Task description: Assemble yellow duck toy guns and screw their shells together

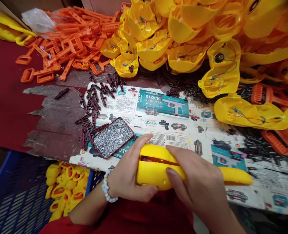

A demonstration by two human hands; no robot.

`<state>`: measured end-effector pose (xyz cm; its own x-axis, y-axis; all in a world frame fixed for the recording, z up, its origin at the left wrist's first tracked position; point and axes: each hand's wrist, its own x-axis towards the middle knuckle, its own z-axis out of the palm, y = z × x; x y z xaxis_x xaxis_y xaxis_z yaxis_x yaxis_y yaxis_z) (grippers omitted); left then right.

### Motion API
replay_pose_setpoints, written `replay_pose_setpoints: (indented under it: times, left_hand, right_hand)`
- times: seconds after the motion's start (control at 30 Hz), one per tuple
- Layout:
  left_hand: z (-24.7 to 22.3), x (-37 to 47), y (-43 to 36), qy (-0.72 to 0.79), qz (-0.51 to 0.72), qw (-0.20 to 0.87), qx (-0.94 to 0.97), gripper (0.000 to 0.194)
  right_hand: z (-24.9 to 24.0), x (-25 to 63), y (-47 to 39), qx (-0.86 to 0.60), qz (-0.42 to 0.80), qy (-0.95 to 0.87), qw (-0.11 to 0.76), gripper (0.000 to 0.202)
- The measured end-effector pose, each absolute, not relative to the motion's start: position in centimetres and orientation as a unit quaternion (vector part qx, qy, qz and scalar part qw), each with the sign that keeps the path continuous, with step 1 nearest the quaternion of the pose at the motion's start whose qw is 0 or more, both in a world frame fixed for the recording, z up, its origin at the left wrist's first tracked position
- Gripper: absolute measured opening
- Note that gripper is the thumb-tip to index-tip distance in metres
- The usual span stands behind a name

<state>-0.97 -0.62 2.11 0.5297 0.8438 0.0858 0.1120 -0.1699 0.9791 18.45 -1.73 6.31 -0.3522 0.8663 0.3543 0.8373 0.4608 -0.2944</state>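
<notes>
Both of my hands hold a yellow plastic toy shell [156, 174] in front of my body, over the near edge of the table. Its two halves lie together with a dark gap along the seam. My left hand [131, 175] wraps round the left end, thumb below and fingers above. Fingers and thumb of my right hand [199, 178] grip the other side. Past the right hand a yellow curved part [236, 176] sticks out; whether it belongs to the same shell is hidden. A tray [95, 143] of small silver screws or pins lies beyond my left hand.
Dark brown plastic parts [93, 104] surround the tray. Orange handled pieces [73, 45] are heaped at the back left. Open yellow shells [187, 58] with wires are piled at the back and right. A blue crate [9, 195] with yellow toys [68, 182] stands below left.
</notes>
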Motion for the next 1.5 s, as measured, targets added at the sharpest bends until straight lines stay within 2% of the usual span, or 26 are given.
replay_pose_setpoints:
  times: [0.07,0.23,0.33,0.43,0.57,0.73,0.87,0.93,1.03,1.2,1.33,1.5]
  left_hand:
    - [2.1,-0.5,-0.7,0.388,0.347,0.549,0.654,0.101]
    - [1.8,1.0,-0.7,0.416,0.464,0.462,0.631,0.062]
    - [1.6,1.2,-0.7,0.403,0.483,0.441,0.641,0.057]
    - [1.6,0.7,-0.6,0.395,0.463,0.463,0.644,0.064]
    - [2.2,-0.1,0.0,0.413,0.345,0.522,0.662,0.083]
    - [3.1,0.3,1.2,0.474,0.316,0.507,0.647,0.067]
    - [3.2,-0.3,2.2,0.447,0.286,0.594,0.605,0.074]
    - [3.1,-1.2,2.4,0.389,0.253,0.622,0.63,0.083]
    - [2.8,-2.5,2.4,0.344,0.222,0.594,0.692,0.099]
    - [2.6,-2.8,2.0,0.318,0.237,0.525,0.753,0.09]
    - [2.7,-1.8,1.6,0.397,0.253,0.541,0.697,0.078]
    - [3.5,-0.9,1.4,0.507,0.174,0.471,0.701,0.089]
  right_hand:
    - [6.1,18.0,-1.7,-0.533,0.021,-0.811,0.241,0.041]
    - [5.9,17.6,-1.7,-0.539,0.023,-0.803,0.252,0.034]
    - [6.0,17.8,-1.9,-0.532,0.026,-0.803,0.268,0.026]
    - [5.9,17.8,-1.8,-0.533,0.024,-0.802,0.268,0.025]
    - [5.6,17.8,-1.2,-0.543,0.033,-0.794,0.27,0.027]
    - [5.5,18.0,-0.9,-0.532,-0.012,-0.789,0.308,0.023]
    - [5.5,18.0,-1.0,-0.5,0.004,-0.837,0.22,0.06]
    - [5.3,17.9,-0.8,-0.489,0.024,-0.851,0.19,0.068]
    - [4.9,18.1,-0.4,-0.486,0.04,-0.849,0.205,0.067]
    - [4.1,18.3,-0.3,-0.495,0.048,-0.836,0.231,0.072]
    - [3.8,18.0,-0.8,-0.499,0.039,-0.835,0.229,0.074]
    - [4.4,18.6,-1.5,-0.492,0.018,-0.834,0.251,0.065]
